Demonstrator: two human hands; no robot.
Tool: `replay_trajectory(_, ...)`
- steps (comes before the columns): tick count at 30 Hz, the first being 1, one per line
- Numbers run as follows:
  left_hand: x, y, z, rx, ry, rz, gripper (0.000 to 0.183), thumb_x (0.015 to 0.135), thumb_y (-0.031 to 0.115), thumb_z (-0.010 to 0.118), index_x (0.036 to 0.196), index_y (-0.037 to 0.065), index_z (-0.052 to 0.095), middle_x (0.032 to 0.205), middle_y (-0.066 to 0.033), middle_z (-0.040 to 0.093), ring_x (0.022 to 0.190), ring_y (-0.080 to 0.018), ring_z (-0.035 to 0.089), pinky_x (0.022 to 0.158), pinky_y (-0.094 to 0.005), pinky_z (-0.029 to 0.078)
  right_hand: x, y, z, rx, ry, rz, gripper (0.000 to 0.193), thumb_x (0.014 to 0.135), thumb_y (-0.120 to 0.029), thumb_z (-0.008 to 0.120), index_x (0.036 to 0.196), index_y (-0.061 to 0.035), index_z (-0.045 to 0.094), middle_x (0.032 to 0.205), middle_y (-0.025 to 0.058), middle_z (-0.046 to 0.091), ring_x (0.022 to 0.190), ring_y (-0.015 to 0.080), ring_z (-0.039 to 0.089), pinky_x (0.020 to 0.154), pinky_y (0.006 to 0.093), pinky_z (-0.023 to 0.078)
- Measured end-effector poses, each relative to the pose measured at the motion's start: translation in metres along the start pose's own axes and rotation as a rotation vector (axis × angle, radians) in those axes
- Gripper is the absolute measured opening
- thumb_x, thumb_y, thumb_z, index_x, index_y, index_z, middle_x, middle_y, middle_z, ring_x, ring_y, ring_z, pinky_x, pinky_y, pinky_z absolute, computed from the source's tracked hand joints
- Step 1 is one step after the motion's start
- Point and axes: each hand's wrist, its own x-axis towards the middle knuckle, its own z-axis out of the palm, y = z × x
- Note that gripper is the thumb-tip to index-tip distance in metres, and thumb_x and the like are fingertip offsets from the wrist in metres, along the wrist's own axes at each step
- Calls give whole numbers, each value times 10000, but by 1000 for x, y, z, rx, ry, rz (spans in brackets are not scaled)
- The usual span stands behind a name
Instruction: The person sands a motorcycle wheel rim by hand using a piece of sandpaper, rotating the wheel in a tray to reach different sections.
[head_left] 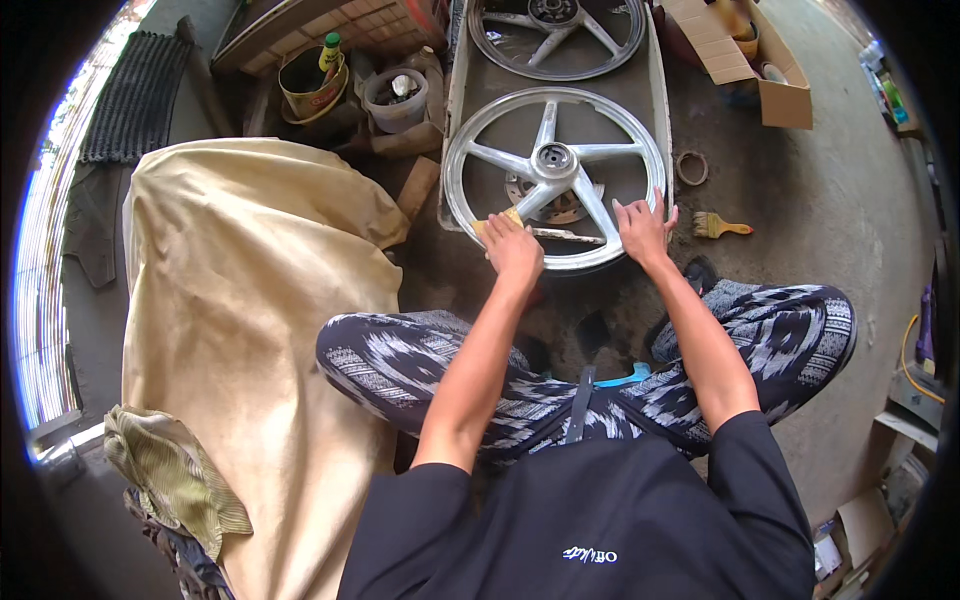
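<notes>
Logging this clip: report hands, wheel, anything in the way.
Left hand on yellow pad against silver five-spoke wheel. Right hand touching its right side. Wheel lying down. Paintbrush to the right, clear of both hands.

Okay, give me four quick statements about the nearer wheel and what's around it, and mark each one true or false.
1. The left hand has a yellowish pad under its fingers. True.
2. The right hand is holding a paintbrush. False: it touches the nearer wheel; the paintbrush lies on the floor to the right.
3. The nearer wheel has five spokes. True.
4. The cardboard box is at the lower left. False: it is at the upper right.
</notes>
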Motion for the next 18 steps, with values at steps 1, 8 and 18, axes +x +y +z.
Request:
replay_trajectory(1,-9,7,4,13,-4,-3,669,1029,337,418,1461,-166,336,1531,-347,348,1450,-462,320,1219,-531,162,-1,3,1,-7,4,1,497,1033,-478,421,1065,-111,755,1251,55,636,1495,343,213,1143,715,62)
replay_trajectory(8,25,1,-9,33,-136,-101,688,1035,368,394,1473,-158,324,1548,-343,320,1471,-447,291,1220,-542,145,-1,2,-2,18,-8,-9,498,1032,-476,426,1039,-110,763,1239,52,638,1495,342,216,1144,711,66)
replay_trajectory(18,22,-8,-26,566,-239,-110,671,1064,408,265,1505,-94,327,1595,-224,326,1521,-379,211,1204,-592,-124,2,1,0,49,43,-11,486,1026,-465,456,1003,-98,774,1214,62,639,1482,330,235,1158,686,75)
